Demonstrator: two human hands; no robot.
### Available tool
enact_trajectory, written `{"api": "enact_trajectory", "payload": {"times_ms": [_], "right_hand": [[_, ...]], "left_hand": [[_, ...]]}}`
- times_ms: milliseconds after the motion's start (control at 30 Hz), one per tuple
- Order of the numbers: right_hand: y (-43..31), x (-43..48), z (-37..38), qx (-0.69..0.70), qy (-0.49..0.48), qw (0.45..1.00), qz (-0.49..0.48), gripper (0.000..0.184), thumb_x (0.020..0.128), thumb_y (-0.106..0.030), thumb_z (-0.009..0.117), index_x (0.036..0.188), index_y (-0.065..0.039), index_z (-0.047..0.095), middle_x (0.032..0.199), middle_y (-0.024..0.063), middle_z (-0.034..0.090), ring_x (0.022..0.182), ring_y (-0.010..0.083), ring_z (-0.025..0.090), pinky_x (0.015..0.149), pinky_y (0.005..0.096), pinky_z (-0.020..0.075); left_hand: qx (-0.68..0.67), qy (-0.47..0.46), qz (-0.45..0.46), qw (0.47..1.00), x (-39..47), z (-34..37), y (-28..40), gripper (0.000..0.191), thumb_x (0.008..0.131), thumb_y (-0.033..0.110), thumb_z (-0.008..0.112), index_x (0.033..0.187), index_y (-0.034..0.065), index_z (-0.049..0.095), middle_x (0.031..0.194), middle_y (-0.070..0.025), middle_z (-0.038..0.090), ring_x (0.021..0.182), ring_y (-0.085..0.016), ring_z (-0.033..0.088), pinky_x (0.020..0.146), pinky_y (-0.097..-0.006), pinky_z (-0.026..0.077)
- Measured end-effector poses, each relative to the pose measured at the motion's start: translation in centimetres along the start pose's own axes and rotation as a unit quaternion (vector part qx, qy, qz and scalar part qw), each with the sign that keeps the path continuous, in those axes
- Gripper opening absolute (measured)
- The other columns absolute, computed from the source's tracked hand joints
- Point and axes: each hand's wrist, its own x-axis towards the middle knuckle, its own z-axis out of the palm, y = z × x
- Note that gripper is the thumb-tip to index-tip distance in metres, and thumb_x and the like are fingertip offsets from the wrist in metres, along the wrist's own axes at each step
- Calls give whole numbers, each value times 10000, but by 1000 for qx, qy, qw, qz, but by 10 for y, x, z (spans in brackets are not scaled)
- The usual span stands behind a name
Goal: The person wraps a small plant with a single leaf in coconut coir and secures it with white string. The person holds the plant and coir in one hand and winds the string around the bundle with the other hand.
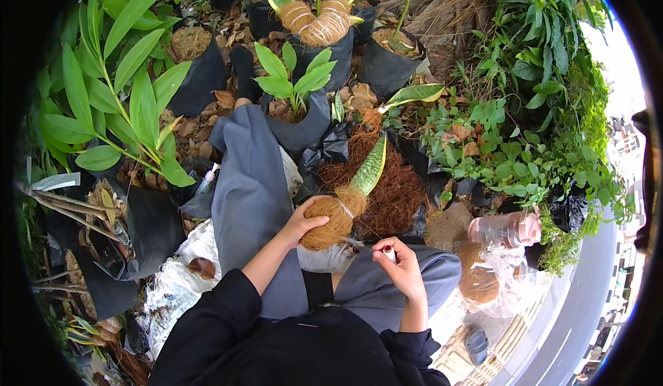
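Observation:
My left hand [305, 222] grips a ball of tan coconut fibre [326, 233] from its left side, over my lap. A variegated snake plant leaf [370, 167] rises from the ball's upper right. White thread [346, 208] circles the fibre just below the leaf. My right hand [398, 264] holds a small spool [389, 253] with a dark red centre, to the lower right of the ball. A thin strand seems to run between spool and ball. Beyond the ball lies a heap of loose reddish-brown coconut fibre [396, 199] on black plastic.
Thread-wrapped snake plant balls [321, 26] rest on a black grow bag [331, 62] ahead. A loose snake plant leaf [414, 94] lies past the heap. At right are a pink bottle [505, 229] and a clear plastic bag [510, 282] by a fibre bundle [474, 274]. Potted plants [132, 90] crowd the left.

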Motion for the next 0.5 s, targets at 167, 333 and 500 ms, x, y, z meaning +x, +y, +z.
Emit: {"api": "enact_trajectory", "payload": {"times_ms": [167, 333, 500], "right_hand": [[-49, -13, -3, -176, -109, 978, -13, 114, 867, -96, 675, 942, -15, 646, 808, 40, 643, 742, 112, 592, 690, 259, 469], [-91, -10, -9, -232, -248, 938, -69, 149, 817, -84, 656, 956, -37, 633, 834, 109, 644, 785, 267, 635, 691, 337, 490], [-116, 11, -27, -232, -259, 927, -142, 188, 788, -35, 654, 974, -44, 627, 830, 100, 628, 777, 250, 634, 698, 319, 487]], "left_hand": [[110, -8, -11, 994, -6, 11, 7, 546, 791, 175, 745, 1283, 67, 535, 1181, -73, 604, 1089, -171, 577, 930, -321, 461], [438, -63, 125, 888, -30, 30, 35, 593, 690, 253, 791, 1219, 83, 585, 1151, -103, 622, 1068, -245, 608, 912, -338, 480], [573, -183, 179, 778, -56, 58, 70, 597, 646, 288, 788, 1197, 147, 606, 1162, -62, 616, 1052, -267, 604, 853, -377, 519]]}}
